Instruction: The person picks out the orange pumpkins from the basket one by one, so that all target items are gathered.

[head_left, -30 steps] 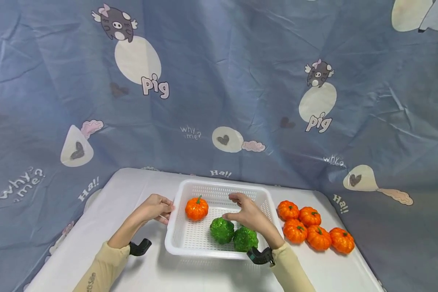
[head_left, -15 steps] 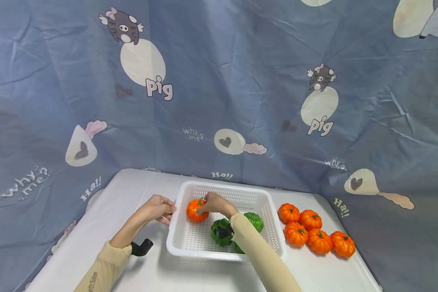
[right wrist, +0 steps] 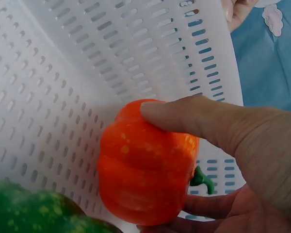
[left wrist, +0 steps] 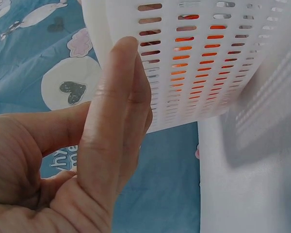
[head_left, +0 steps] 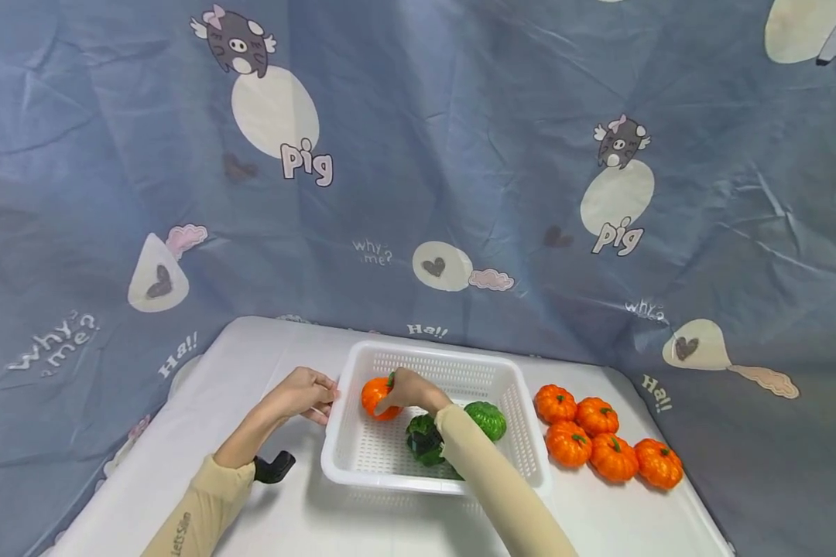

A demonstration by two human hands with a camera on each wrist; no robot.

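Note:
My right hand (head_left: 418,391) reaches into the white perforated basket (head_left: 383,486) and grips a small orange pumpkin (right wrist: 140,170) near its left wall. In the right wrist view the thumb lies on one side of it and the fingers on the other, by its green stem. At the basket's left rim is my left hand (head_left: 305,393), pinching the edge, its fingers (left wrist: 109,121) against the outer wall. Green pumpkins sit in the basket: one (head_left: 486,420) at the right, another (head_left: 423,450) partly under the right wrist's camera, and a third mostly hidden by the sleeve.
Several orange pumpkins (head_left: 592,437) stand grouped on the white table (head_left: 286,518) just right of the basket. A blue printed cloth (head_left: 404,155) hangs behind the table. The right sleeve (head_left: 501,487) crosses over the basket's front rim.
My right hand has moved left from above the green pumpkins to the orange pumpkin and taken hold of it. The left hand has stayed at the basket's rim.

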